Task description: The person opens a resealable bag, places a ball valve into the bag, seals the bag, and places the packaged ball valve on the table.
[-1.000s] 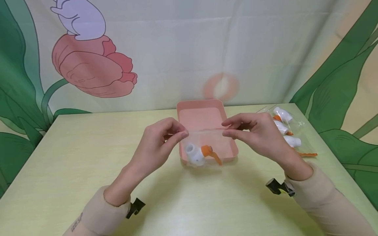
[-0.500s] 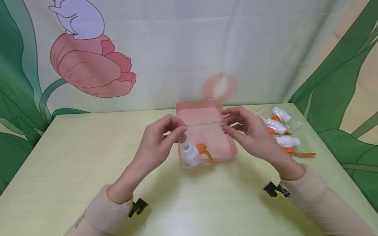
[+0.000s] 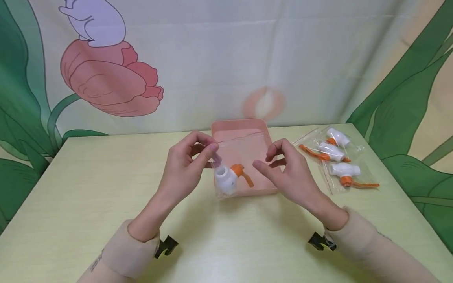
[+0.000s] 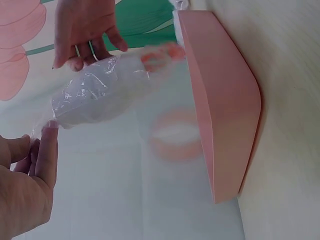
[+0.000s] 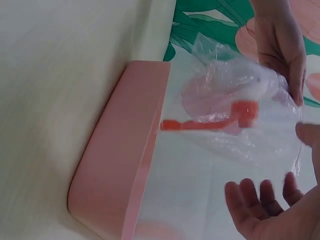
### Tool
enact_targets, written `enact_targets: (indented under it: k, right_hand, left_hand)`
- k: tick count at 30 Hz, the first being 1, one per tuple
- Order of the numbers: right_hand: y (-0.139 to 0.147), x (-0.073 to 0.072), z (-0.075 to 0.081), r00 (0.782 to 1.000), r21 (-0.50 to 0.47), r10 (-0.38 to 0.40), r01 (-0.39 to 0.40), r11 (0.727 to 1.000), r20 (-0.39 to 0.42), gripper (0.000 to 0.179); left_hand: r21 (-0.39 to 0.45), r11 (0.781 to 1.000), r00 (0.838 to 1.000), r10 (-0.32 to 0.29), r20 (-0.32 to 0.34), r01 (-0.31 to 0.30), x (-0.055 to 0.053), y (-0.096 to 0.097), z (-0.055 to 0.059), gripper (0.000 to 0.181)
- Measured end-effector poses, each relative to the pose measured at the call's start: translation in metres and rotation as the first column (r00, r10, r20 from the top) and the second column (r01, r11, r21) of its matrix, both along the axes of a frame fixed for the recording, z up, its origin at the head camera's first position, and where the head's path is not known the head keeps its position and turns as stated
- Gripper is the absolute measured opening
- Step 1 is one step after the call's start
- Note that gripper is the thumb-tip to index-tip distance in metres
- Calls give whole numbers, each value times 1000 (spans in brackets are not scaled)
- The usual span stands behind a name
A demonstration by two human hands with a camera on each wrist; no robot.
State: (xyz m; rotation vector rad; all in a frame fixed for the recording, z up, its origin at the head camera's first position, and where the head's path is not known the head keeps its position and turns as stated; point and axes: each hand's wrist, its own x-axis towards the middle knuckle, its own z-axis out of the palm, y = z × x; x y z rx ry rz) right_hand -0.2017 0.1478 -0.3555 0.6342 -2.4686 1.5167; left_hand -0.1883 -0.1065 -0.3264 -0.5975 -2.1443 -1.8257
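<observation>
My left hand [image 3: 184, 169] pinches the upper left corner of a clear zip bag [image 3: 242, 143], which hangs above the pink tray. Inside the bag lies a white plastic valve [image 3: 225, 181] with an orange lever [image 5: 205, 124]; its round mouth faces up in the head view. My right hand [image 3: 290, 171] is beside the bag's right edge, thumb and fingers apart, holding nothing. In the left wrist view, the crumpled bag and its white part [image 4: 95, 90] hang between both hands.
The shallow pink tray [image 3: 240, 125] stands near the table's back edge, by the printed curtain [image 3: 198, 63]. At the back right lie several similar bagged white valves [image 3: 345, 169] with orange levers. The pale table [image 3: 88, 188] extends left and forward.
Both hands first held the bag's top edge stretched. My right hand has let go and moved slightly down and left; the bag with the valve has shifted a little left with my left hand.
</observation>
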Motion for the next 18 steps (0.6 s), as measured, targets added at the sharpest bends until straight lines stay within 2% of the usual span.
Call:
enact_targets:
  k: [2, 6, 9, 13, 18]
  right_hand:
    - [-3, 2, -1, 999, 46, 41, -41, 998, -4, 46]
    - [-12, 3, -7, 993, 128, 122, -120, 985, -9, 69]
    - [-18, 3, -13, 986, 127, 167, -166, 978, 1, 83]
    - [-23, 3, -18, 978, 106, 207, -208, 972, 19, 89]
    - [-30, 1, -18, 980, 111, 201, -200, 974, -1, 93]
  left_hand:
    - [28, 1000, 1000, -8, 6, 8, 0, 0, 1, 6]
    - [70, 997, 1000, -29, 2, 29, 1, 2, 3, 5]
    - [99, 994, 999, -39, -2, 39, 0, 5, 3, 5]
    - [137, 989, 998, -63, 13, 60, 2, 10, 3, 6]
    - [169, 981, 994, -102, 36, 95, 4, 15, 5, 6]
